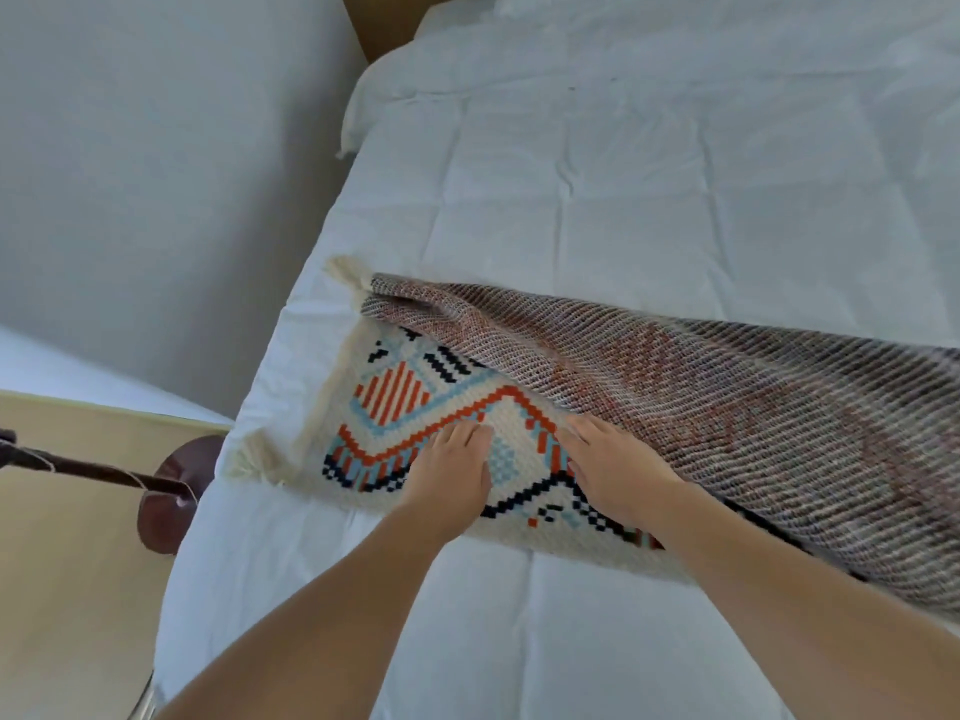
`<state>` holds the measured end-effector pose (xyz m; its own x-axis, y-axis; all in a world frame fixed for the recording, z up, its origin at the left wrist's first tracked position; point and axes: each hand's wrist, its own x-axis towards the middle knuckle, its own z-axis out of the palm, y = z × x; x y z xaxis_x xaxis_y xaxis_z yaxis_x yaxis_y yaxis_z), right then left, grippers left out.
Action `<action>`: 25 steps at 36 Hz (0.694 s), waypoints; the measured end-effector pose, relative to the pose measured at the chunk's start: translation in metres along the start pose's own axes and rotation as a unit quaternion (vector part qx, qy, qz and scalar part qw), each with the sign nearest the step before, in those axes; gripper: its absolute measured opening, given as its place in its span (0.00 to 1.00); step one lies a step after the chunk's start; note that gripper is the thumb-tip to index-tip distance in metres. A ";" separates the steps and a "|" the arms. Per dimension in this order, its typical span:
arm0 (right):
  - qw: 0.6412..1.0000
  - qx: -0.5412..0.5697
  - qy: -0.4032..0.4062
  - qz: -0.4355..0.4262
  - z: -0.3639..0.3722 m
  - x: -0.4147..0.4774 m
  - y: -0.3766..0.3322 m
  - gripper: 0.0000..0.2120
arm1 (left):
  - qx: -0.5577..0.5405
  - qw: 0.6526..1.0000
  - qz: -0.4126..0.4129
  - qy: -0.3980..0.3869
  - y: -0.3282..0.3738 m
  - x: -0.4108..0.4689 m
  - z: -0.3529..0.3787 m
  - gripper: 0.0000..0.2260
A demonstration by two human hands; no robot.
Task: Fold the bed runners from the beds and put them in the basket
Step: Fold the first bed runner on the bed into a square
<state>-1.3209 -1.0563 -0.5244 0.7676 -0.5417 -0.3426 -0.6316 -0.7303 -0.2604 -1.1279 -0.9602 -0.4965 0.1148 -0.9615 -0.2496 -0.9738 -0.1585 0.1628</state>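
You had the bed runner (597,407) lying across the white bed (649,189), near its foot end, with one layer turned over on itself so that the brownish woven underside faced up along the far and right part, while the patterned face in cream, orange, light blue and black showed at the left end. Your left hand (452,475) lay flat, palm down, on that patterned face, its fingers (467,433) straight and held close together, gripping nothing. Your right hand (613,470) lay just beside it, also palm down, fingers extended and only slightly spread, the fingertips touching the edge of the turned-over layer where it met the pattern; it pinched no cloth that could be seen. The two hands were near each other but apart. The cream fringe (249,459) at the runner's left end rested on the sheet close to the bed's left edge. To the left of the bed stood a pale wooden table (67,511), with a dark round object (171,491) and a dark rod over it, well apart from the runner.
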 end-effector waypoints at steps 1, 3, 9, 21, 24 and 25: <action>1.000 -0.005 -0.002 -0.005 0.002 0.014 -0.001 0.25 | 0.000 1.000 0.005 -0.001 -0.007 0.008 0.002 0.19; 1.000 -0.018 -0.015 -0.014 0.006 0.043 -0.006 0.26 | 0.001 1.000 0.017 -0.011 -0.026 0.028 0.008 0.18; 0.998 -0.048 -0.010 0.031 0.012 0.125 -0.013 0.28 | 0.029 0.999 0.015 -0.017 -0.092 0.114 0.024 0.21; 0.975 -0.035 0.061 0.210 0.002 0.189 0.005 0.30 | 0.104 0.984 0.141 0.006 -0.125 0.225 0.041 0.30; 0.963 0.036 0.111 0.243 -0.001 0.193 0.011 0.26 | 0.101 0.986 0.136 0.001 -0.123 0.240 0.043 0.26; 0.958 0.058 0.123 0.253 -0.003 0.193 0.012 0.25 | 0.097 0.986 0.133 0.001 -0.120 0.242 0.043 0.26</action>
<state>-1.1803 -1.1711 -0.5909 0.3527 -0.9064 -0.2323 -0.9268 -0.3041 -0.2206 -0.9920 -1.1647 -0.6174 -0.1504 -0.9639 -0.2199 -0.9886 0.1461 0.0358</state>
